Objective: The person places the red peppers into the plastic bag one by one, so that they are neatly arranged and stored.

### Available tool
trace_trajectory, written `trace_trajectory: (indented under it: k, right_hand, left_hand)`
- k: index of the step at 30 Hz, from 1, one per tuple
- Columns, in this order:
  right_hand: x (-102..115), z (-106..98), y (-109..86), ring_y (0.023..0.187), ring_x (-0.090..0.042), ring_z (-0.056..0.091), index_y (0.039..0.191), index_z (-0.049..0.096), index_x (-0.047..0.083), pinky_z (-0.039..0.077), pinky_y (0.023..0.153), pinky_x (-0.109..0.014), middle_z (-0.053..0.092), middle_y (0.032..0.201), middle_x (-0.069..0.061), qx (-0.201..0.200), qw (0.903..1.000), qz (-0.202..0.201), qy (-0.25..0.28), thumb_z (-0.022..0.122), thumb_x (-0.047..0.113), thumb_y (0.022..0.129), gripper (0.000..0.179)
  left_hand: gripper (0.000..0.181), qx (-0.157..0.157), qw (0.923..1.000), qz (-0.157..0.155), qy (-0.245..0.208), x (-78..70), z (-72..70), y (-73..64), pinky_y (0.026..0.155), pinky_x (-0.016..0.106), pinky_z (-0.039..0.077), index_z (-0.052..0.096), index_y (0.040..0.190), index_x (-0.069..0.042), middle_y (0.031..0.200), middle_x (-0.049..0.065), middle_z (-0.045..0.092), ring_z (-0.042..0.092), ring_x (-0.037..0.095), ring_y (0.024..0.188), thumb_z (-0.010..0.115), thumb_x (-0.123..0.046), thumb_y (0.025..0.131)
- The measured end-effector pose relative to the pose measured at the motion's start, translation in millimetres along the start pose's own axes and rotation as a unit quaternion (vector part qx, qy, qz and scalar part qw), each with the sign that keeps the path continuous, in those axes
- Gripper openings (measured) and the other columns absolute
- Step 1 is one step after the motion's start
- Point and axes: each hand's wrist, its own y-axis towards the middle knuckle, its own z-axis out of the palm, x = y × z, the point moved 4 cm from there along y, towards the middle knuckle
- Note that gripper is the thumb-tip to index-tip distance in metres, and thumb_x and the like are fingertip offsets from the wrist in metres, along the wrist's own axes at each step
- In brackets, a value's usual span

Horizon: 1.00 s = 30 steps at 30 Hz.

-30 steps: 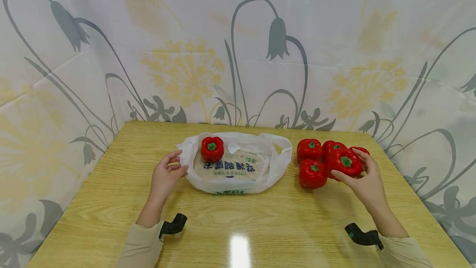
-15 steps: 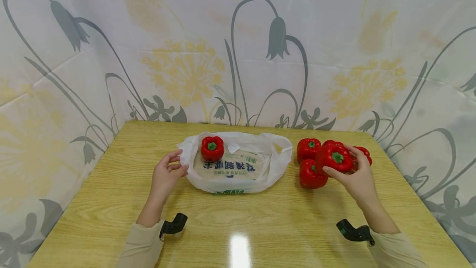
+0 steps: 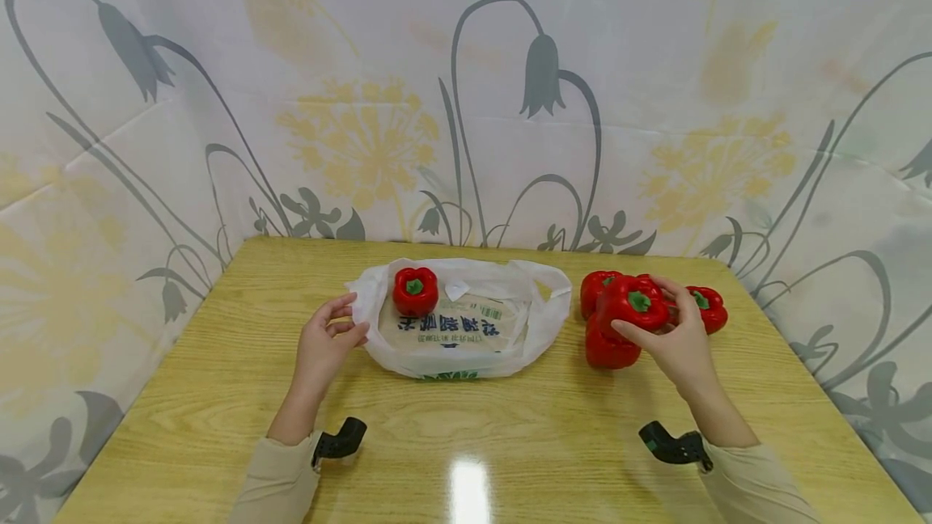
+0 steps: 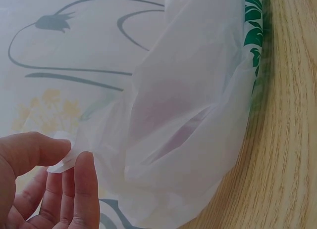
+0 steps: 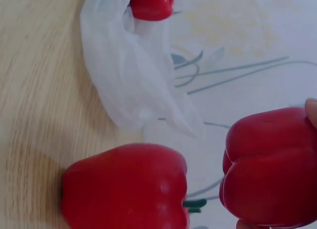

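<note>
A: Head view: hand status?
B: The right hand grips a glossy, lobed red bell pepper with a green stem over loose red peppers, right of the open white plastic bag. One bagged red pepper sits inside.
A: Left wrist view?
B: The left hand pinches the bag's thin edge. A loosened pinch could let the film collapse.
A: Right wrist view?
B: A loose pepper stands near the held one. Contact could roll it; smooth skin could cause a drop. Surface: wood-grain table. Background: flower-printed pale cloth.
</note>
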Motion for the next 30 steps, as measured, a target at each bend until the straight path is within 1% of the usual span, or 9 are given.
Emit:
trace_trajectory:
  k: [4,7,10,15,17,19,23,30]
  right_hand:
    - [3.6,3.6,0.6,0.117,-0.036,0.037,0.144,0.027,0.009,0.042,0.076,-0.013,0.033,0.137,-0.017,0.008,0.9999,0.008,0.008,0.074,0.026,0.081,0.081]
    - [5.8,7.5,1.8,0.117,-0.035,0.037,0.144,0.028,0.009,0.043,0.079,-0.018,0.033,0.137,-0.016,0.009,0.9998,0.007,0.013,0.075,0.025,0.080,0.081]
    - [7.3,11.2,3.3,0.117,-0.033,0.037,0.143,0.029,0.008,0.043,0.083,-0.025,0.033,0.137,-0.015,0.010,0.9998,0.006,0.016,0.076,0.025,0.079,0.081]
    - [10.5,16.3,4.5,0.117,-0.035,0.037,0.143,0.028,0.009,0.043,0.091,-0.041,0.032,0.137,-0.016,0.017,0.9996,0.011,0.021,0.076,0.028,0.079,0.082]
    - [12.4,18.4,5.1,0.118,-0.036,0.036,0.143,0.028,0.009,0.043,0.092,-0.047,0.031,0.138,-0.017,0.020,0.9994,0.013,0.027,0.076,0.029,0.079,0.082]
    - [14.3,20.6,5.8,0.118,-0.037,0.036,0.143,0.028,0.009,0.042,0.093,-0.051,0.031,0.139,-0.017,0.024,0.9990,0.013,0.034,0.076,0.029,0.079,0.083]
    - [16.5,25.2,7.6,0.119,-0.038,0.035,0.143,0.028,0.009,0.042,0.093,-0.055,0.031,0.138,-0.018,0.028,0.9987,0.015,0.039,0.076,0.029,0.078,0.083]
    - [18.9,33.6,12.2,0.121,-0.038,0.033,0.143,0.028,0.010,0.041,0.094,-0.056,0.031,0.139,-0.018,0.043,0.9976,0.022,0.050,0.077,0.030,0.077,0.085]
  left_hand:
    - [0.049,0.001,1.0000,0.000,-0.001,0.3,0.2,0.0,0.069,0.020,0.054,0.047,0.133,-0.004,0.116,0.013,0.043,0.053,0.008,0.084,0.062,0.002,0.087]
    - [0.049,0.002,1.0000,0.000,-0.002,0.3,0.3,-0.1,0.069,0.020,0.054,0.047,0.133,-0.004,0.116,0.013,0.043,0.053,0.008,0.084,0.062,0.002,0.087]
    - [0.049,0.000,1.0000,0.000,-0.002,0.3,0.2,0.2,0.069,0.020,0.054,0.048,0.133,-0.004,0.115,0.013,0.043,0.053,0.008,0.084,0.062,0.002,0.087]
    - [0.049,-0.001,1.0000,0.001,-0.003,0.0,-0.3,0.4,0.069,0.020,0.054,0.048,0.133,-0.003,0.115,0.012,0.043,0.053,0.008,0.084,0.062,0.002,0.087]
    - [0.049,0.000,1.0000,0.002,-0.005,-0.4,-0.3,0.3,0.069,0.021,0.054,0.047,0.133,-0.003,0.115,0.013,0.043,0.053,0.008,0.084,0.062,0.002,0.087]
    - [0.049,0.001,1.0000,0.002,-0.006,-0.8,-0.4,0.2,0.070,0.021,0.054,0.047,0.133,-0.003,0.115,0.013,0.043,0.053,0.008,0.084,0.061,0.003,0.087]
    - [0.048,0.003,1.0000,0.001,-0.005,-0.6,-0.4,-0.2,0.070,0.021,0.054,0.047,0.133,-0.003,0.115,0.013,0.043,0.053,0.007,0.084,0.061,0.002,0.087]
    - [0.048,0.002,1.0000,0.003,0.001,0.3,0.2,0.1,0.069,0.020,0.054,0.048,0.132,-0.004,0.115,0.013,0.043,0.052,0.008,0.084,0.062,0.002,0.087]
